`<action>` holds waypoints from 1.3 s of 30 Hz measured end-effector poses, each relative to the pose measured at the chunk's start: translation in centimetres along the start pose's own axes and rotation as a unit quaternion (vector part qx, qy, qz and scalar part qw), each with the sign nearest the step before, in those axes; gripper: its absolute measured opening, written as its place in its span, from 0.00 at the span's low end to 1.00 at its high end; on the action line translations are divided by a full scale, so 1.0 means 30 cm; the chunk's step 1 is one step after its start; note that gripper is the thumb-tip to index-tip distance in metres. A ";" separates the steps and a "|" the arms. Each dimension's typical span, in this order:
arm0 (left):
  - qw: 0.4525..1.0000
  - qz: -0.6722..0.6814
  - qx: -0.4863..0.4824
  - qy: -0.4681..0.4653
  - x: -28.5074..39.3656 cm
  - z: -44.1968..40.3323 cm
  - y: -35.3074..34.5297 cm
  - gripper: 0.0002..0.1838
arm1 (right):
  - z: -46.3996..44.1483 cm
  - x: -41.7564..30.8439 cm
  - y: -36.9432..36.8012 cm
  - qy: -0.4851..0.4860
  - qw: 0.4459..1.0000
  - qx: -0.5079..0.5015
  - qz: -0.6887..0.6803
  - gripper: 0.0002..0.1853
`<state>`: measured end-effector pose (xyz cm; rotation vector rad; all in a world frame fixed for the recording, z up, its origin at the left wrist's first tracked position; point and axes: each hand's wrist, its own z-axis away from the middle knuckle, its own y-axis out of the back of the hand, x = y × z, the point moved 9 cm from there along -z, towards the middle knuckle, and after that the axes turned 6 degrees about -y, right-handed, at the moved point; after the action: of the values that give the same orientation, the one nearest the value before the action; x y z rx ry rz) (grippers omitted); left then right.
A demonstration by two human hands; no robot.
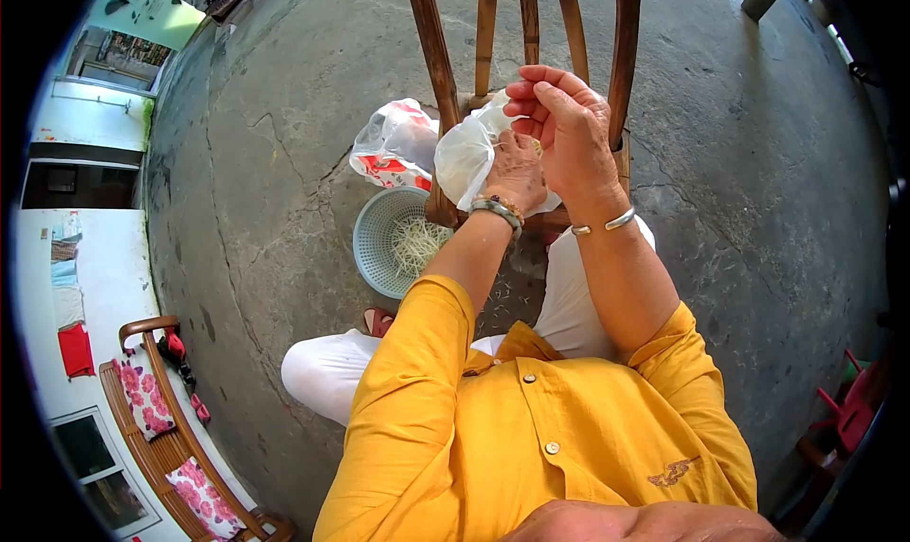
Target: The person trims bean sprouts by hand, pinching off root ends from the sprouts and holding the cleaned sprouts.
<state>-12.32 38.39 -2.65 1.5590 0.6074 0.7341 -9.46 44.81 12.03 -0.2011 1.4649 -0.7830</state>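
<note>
A white translucent plastic bag (464, 160) lies on the seat of a wooden chair (444, 201) in front of me. My left hand (515, 171), with beaded and metal bracelets at its wrist, reaches into the bag's opening; its fingertips are partly hidden, and what they hold cannot be made out. My right hand (569, 130), with a silver bangle, is raised just beside it, palm turned inward, fingers apart and slightly curled, holding nothing visible. Below the chair's left side, a light blue basket (375, 248) holds pale thin shreds (417, 246).
A red and white plastic bag (396, 146) is left of the chair. A wooden bench (152, 428) with floral cushions stands at the lower left. A red chair (851, 400) is at the lower right. Pale bits lie scattered on the concrete floor (284, 163).
</note>
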 end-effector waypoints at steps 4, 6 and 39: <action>0.993 0.093 -0.066 0.024 -0.033 -0.020 0.008 0.27 | -0.001 -0.008 0.018 -0.004 1.000 0.009 -0.010 0.12; 0.985 0.129 -0.101 0.052 -0.052 -0.025 0.047 0.23 | 0.000 -0.012 0.024 0.001 1.000 0.008 -0.015 0.12; 0.986 0.112 -0.091 0.079 -0.086 0.043 0.128 0.22 | -0.001 0.011 0.019 -0.008 1.000 0.001 -0.009 0.12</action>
<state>-13.18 35.19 0.84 1.4208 0.4702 1.0623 -9.31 45.05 11.44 -0.2195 1.4497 -0.7955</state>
